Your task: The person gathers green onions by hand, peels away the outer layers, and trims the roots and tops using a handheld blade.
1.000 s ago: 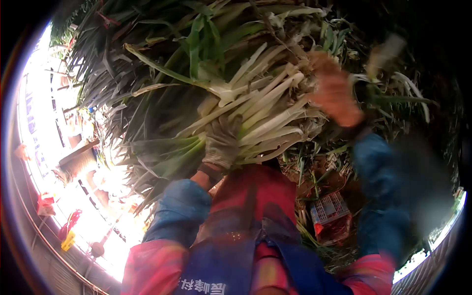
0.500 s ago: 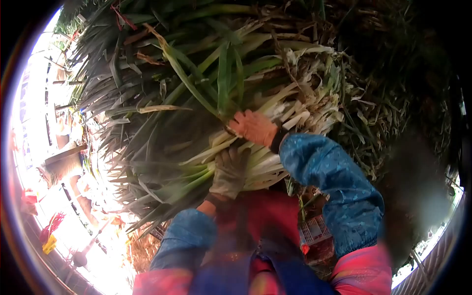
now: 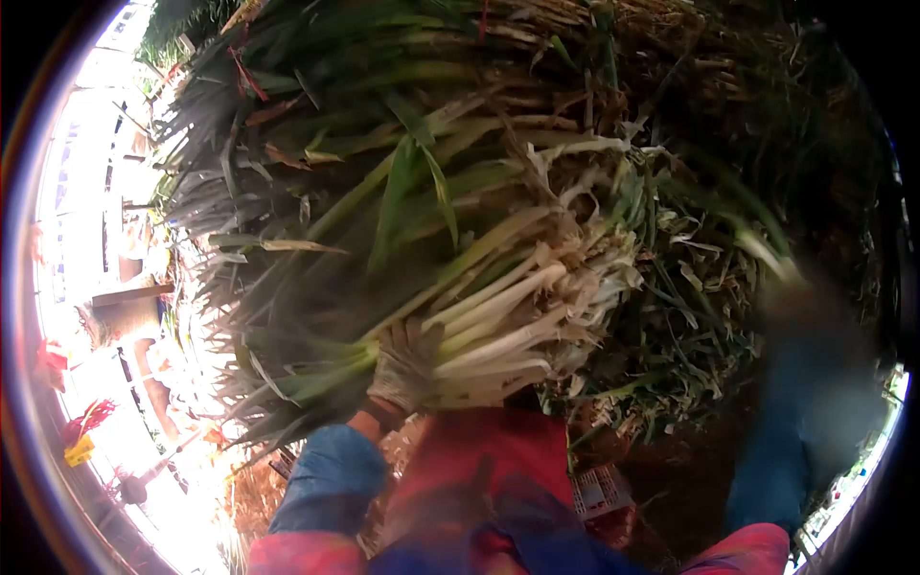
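My left hand (image 3: 406, 366), in a dirty work glove, grips several long green onions (image 3: 503, 321) in front of my apron. Their leaves point left and their white stems lie to the right, with papery, ragged ends. Out to the far right, my bare right hand (image 3: 803, 305) is blurred and dim. It appears closed on the white end of a loose green onion (image 3: 762, 247), whose green part trails up and left.
A large heap of green onions (image 3: 287, 125) fills the space ahead. Loose leaf scraps (image 3: 685, 335) lie at right. Below them is a plastic crate (image 3: 602, 494). A wooden block (image 3: 132, 294) and red and yellow pieces (image 3: 81, 448) are at left.
My right hand has left the bundle and swung far right, now with a loose green onion. My left hand has shifted slightly left and down, staying on the stalks.
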A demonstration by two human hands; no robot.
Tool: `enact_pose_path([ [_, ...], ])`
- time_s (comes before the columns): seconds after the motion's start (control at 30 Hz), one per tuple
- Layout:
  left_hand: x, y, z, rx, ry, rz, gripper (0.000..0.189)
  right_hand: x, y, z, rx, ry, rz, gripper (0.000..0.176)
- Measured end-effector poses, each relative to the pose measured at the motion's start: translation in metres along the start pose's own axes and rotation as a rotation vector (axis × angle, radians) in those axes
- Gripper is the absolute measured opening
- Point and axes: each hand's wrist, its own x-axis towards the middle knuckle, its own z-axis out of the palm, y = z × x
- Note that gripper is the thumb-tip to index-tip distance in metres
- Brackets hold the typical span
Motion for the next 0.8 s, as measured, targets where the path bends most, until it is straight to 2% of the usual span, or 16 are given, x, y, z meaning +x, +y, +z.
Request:
enact_pose_path([
  [0.03, 0.001, 0.002, -0.005, -0.045, -0.024, -0.024, 0.081, -0.004, 0.046, -0.022, -0.152, -0.05, 0.059, 0.033],
  [0.07, -0.001, 0.003, -0.002, -0.041, 0.014, -0.008, 0.081, -0.002, 0.05, -0.015, -0.251, -0.017, 0.282, 0.036],
  [0.1, 0.0, 0.001, 0.001, -0.031, 0.061, 0.009, 0.082, -0.044, -0.023, -0.078, -0.585, -0.105, 0.058, 0.053],
  [0.13, -0.001, -0.001, 0.005, -0.021, 0.105, 0.024, 0.083, -0.042, -0.035, -0.076, -0.525, 0.015, -0.219, 0.071],
  [0.17, -0.002, -0.004, 0.012, 0.08, 0.079, 0.035, 0.089, -0.036, -0.072, -0.068, -0.127, -0.009, -0.287, 0.075],
  [0.2, -0.002, -0.001, 0.006, 0.038, 0.056, 0.016, 0.091, -0.031, -0.112, -0.052, 0.164, 0.1, -0.569, 0.076],
  [0.23, -0.002, 0.002, -0.006, -0.003, 0.031, -0.005, 0.093, -0.043, -0.184, -0.067, 0.369, 0.013, -0.538, 0.078],
  [0.27, 0.0, 0.003, -0.013, -0.04, 0.017, -0.024, 0.095, -0.044, -0.241, -0.059, 0.605, 0.018, -0.682, 0.083],
  [0.3, -0.002, 0.0, -0.012, -0.046, 0.114, -0.016, 0.1, -0.063, -0.307, -0.074, 0.639, -0.025, -0.689, 0.085],
  [0.37, 0.003, -0.002, -0.02, -0.081, 0.048, -0.098, 0.101, -0.091, -0.416, -0.097, 0.587, 0.063, -0.829, 0.098],
  [0.4, 0.006, -0.003, -0.025, -0.101, 0.018, -0.138, 0.102, -0.104, -0.459, -0.123, 0.7, 0.035, -0.887, 0.101],
  [0.47, 0.01, -0.003, -0.027, -0.118, -0.033, -0.139, 0.105, -0.124, -0.524, -0.155, 0.755, 0.095, -0.974, 0.101],
  [0.53, 0.009, -0.006, -0.015, -0.053, -0.008, -0.104, 0.104, -0.136, -0.568, -0.179, 0.718, 0.232, -1.031, 0.098],
  [0.57, 0.008, -0.006, -0.009, 0.033, -0.047, -0.103, 0.105, -0.136, -0.587, -0.189, 0.661, 0.293, -1.073, 0.086],
  [0.7, 0.013, -0.012, -0.011, -0.08, -0.139, -0.105, 0.107, -0.139, -0.658, -0.174, 0.476, 0.68, -1.158, 0.039],
  [0.8, 0.011, -0.013, -0.008, -0.12, -0.106, -0.099, 0.106, -0.16, -0.671, -0.155, 0.241, 0.062, -1.346, 0.013],
])
